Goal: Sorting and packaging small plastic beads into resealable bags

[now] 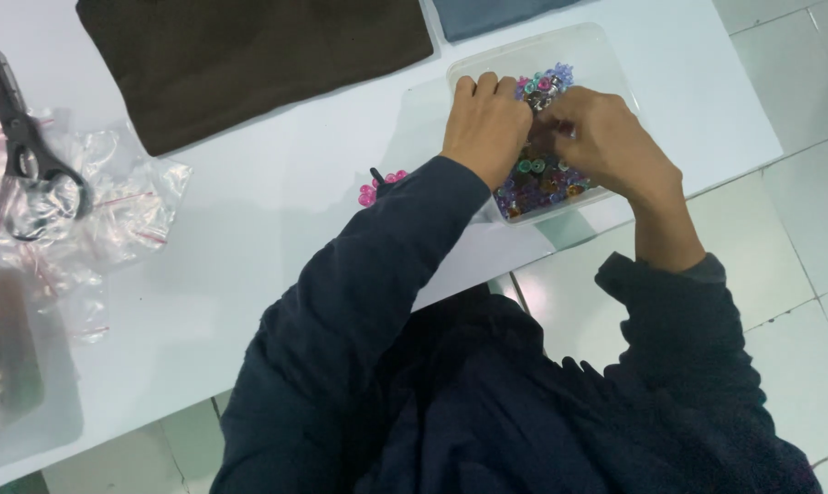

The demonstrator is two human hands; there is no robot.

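Note:
A clear plastic tray (586, 44) holds many small coloured beads (535, 177) in purple, green and pink. Both hands reach into it from the near side. My left hand (483, 123) rests knuckles-up over the tray's left part, fingers curled. My right hand (606, 142) lies over the middle, fingertips meeting the left hand's at a small bead piece (539, 99). Which hand grips it I cannot tell. A short pink bead string (379, 186) lies on the white table (277, 183) left of the tray, beside my left sleeve.
Black scissors (22, 146) lie on crumpled clear plastic bags (112, 210) at the far left. A dark brown cloth (249, 59) and a grey-blue cloth (492, 14) lie at the back. Another clear container (11, 366) sits at the near left. Tiled floor lies to the right.

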